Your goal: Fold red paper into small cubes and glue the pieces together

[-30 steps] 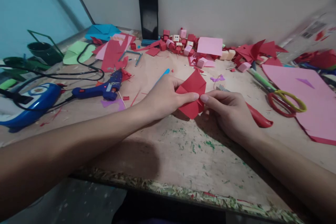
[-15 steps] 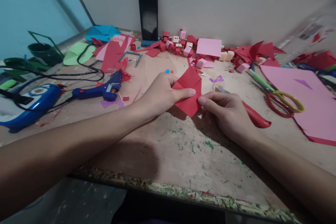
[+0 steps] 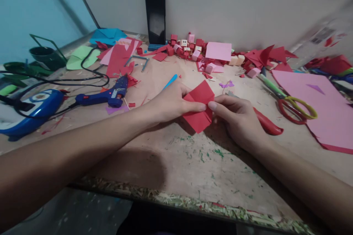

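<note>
A folded piece of red paper (image 3: pixel 199 120) is held above the middle of the table, crease lines showing on it. My left hand (image 3: pixel 180 103) grips its left side, thumb lying across the front and fingers hidden behind. On the right edge, my right hand (image 3: pixel 234 115) pinches the paper between thumb and fingers. Beneath and behind my right hand lies a tool with a red handle (image 3: pixel 268 122), its blade partly covered. A thin blue stick (image 3: pixel 170 81) lies just beyond my left wrist.
A blue glue gun (image 3: pixel 107 94) with a black cord lies left. Scissors (image 3: pixel 299 108) rest beside large pink paper (image 3: pixel 331 117) at right. A phone (image 3: pixel 156 18) leans on the wall, near small red and pink paper cubes (image 3: pixel 193 47). The table's front edge (image 3: pixel 176 202) is rough.
The red paper has opened out somewhat at its lower part and shifted slightly. My right thumb has moved up along its right edge. More of the blue stick shows.
</note>
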`<act>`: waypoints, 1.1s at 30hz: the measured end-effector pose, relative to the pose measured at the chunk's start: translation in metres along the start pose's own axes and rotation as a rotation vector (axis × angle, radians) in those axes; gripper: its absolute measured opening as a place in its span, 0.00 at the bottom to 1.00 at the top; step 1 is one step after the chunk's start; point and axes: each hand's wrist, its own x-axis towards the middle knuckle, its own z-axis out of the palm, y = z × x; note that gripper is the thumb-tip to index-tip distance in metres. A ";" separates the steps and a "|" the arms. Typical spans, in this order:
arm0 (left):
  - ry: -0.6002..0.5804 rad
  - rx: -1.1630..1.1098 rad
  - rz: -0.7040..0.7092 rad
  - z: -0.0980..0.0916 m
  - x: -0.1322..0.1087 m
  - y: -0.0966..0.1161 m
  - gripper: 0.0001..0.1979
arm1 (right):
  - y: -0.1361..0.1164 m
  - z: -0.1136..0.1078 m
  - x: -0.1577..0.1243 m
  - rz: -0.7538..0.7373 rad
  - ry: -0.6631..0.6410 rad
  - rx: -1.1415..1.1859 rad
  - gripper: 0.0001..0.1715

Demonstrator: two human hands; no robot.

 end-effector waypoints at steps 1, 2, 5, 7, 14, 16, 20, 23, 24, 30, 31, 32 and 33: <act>-0.029 0.037 0.002 0.000 0.000 0.000 0.09 | 0.000 0.000 0.000 0.003 0.014 0.005 0.12; -0.043 0.067 0.015 0.000 0.001 -0.001 0.09 | 0.001 0.000 0.001 0.012 0.027 0.008 0.13; -0.031 0.104 0.118 0.000 0.003 -0.005 0.07 | 0.003 -0.001 0.002 0.060 0.057 0.045 0.13; -0.019 0.090 0.177 -0.001 0.005 -0.008 0.08 | 0.005 -0.002 0.003 0.080 0.062 0.091 0.12; -0.010 0.126 0.230 -0.006 0.005 -0.005 0.05 | 0.003 0.000 0.002 0.097 0.061 0.159 0.09; 0.117 0.030 0.232 -0.003 0.003 -0.002 0.15 | 0.002 0.002 0.003 0.106 0.094 0.201 0.10; 0.183 -0.217 0.116 0.006 -0.001 0.004 0.25 | 0.000 0.005 0.006 0.123 0.132 0.339 0.12; 0.088 -0.362 0.047 0.011 -0.001 0.003 0.25 | -0.001 0.005 0.006 0.144 0.123 0.361 0.16; 0.079 -0.385 0.042 0.011 -0.001 0.002 0.25 | -0.001 0.005 0.006 0.143 0.119 0.358 0.16; 0.139 -0.344 0.073 0.002 0.002 -0.003 0.26 | 0.000 0.005 0.002 0.092 0.033 0.233 0.14; 0.136 -0.348 0.071 0.001 0.002 -0.003 0.26 | 0.001 0.004 0.002 0.087 0.032 0.217 0.14; 0.135 -0.356 0.070 0.001 0.002 -0.003 0.26 | 0.001 0.004 0.002 0.087 0.037 0.209 0.15; 0.136 -0.367 0.070 0.001 0.002 -0.003 0.26 | 0.002 0.004 0.002 0.094 0.047 0.205 0.16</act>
